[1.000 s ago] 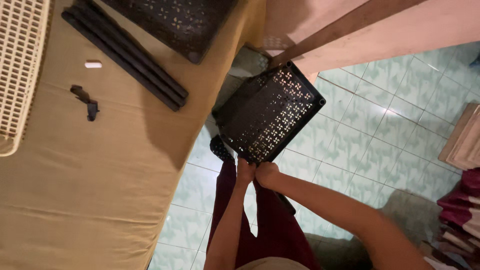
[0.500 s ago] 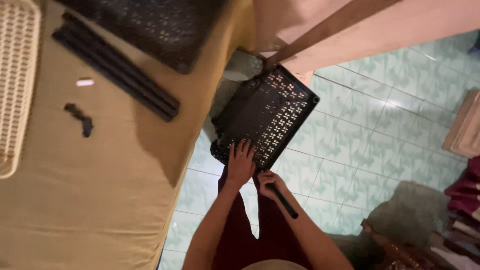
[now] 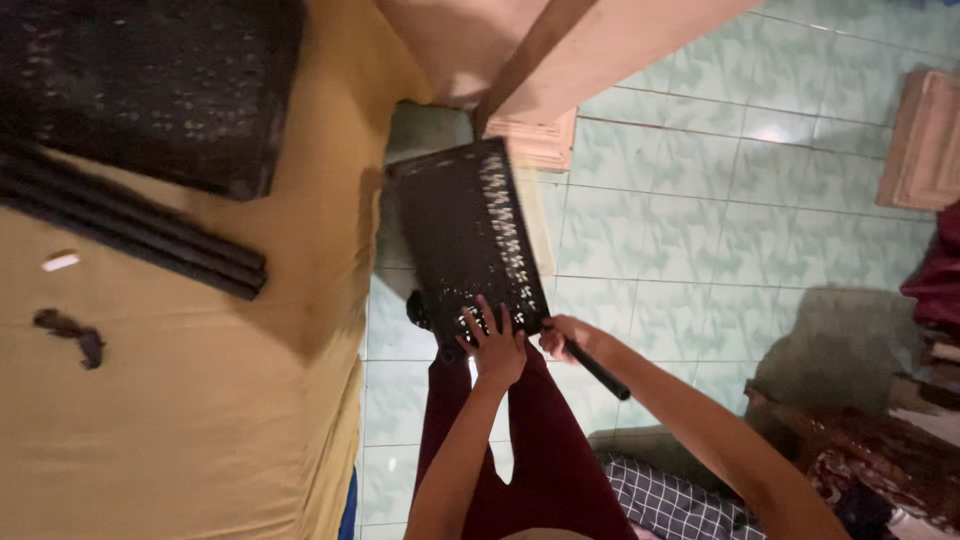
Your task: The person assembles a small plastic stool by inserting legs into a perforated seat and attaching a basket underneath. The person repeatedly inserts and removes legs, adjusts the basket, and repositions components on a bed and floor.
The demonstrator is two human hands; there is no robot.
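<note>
The left hand [image 3: 494, 345] lies flat with its fingers [image 3: 484, 312] spread against the lower edge of a black perforated panel [image 3: 468, 235], palm pressed to the lattice surface. The right hand [image 3: 566, 336] is curled closed around the top of a black rod [image 3: 600, 371], at the panel's lower right corner; the rod slants down and to the right from the fist, along the forearm. Whether the rod's upper end is seated in the panel corner cannot be determined, as the hand covers that joint.

The panel is held over the person's lap, above dark red trousers [image 3: 545, 460], and extends away from the body over the green tiled floor [image 3: 700, 230]. Its far edge lies near a pale wooden post [image 3: 560, 50] and a small cream tray [image 3: 540, 140] on the floor.

To the left is a bed with a yellow sheet [image 3: 200, 420]. Near its upper edge rests a second black perforated panel [image 3: 150, 90]. Just below that panel lies a bundle of long black rods [image 3: 140, 235], set at a slant. A small white piece [image 3: 60, 261] and a small dark fitting [image 3: 70, 332] lie near the left edge of the sheet, well apart from the hands. A checked cloth [image 3: 670, 500] lies beside the right forearm.
</note>
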